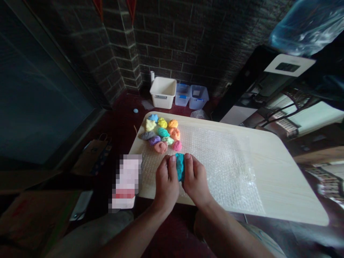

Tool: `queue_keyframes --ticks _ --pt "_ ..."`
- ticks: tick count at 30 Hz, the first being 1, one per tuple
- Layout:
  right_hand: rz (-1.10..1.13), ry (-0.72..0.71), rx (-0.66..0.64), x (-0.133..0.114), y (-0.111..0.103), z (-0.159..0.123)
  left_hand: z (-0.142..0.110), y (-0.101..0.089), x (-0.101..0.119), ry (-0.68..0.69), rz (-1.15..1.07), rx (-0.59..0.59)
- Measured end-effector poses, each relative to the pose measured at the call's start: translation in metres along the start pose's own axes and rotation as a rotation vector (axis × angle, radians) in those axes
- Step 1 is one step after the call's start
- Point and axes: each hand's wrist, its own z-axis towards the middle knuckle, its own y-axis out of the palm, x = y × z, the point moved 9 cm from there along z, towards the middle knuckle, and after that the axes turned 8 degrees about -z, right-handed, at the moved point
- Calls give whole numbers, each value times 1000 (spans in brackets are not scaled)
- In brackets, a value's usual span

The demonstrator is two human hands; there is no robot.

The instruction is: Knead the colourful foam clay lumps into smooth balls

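Left hand [166, 176] and right hand [197, 180] grip one teal lump [180, 167] (crinkled).

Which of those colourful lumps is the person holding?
The dark teal lump, held between the left hand and right hand. The other lumps, including a lighter turquoise lump, sit clustered on the table.

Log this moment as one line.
left hand: gripping teal lump | right hand: gripping same lump | beyond: colored lumps on table | bubble wrap: on table
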Motion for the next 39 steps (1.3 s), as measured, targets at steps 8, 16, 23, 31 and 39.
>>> queue_keyframes --ticks 8,16,23,31,39 --pt "190 124 -17 21 1 -3 -1 11 -12 42 50 -145" --pt "-209 -103 19 1 2 1 -6 11 -25 -87 27 -14" --pt "103 73 14 11 9 1 3 1 -13 -104 -80 8" --pt "231 161 -44 19 11 -2 7 -5 -15 -123 -170 64" --pt "-229 -180 -1 -16 -10 -10 14 -3 -27 -120 -140 12"
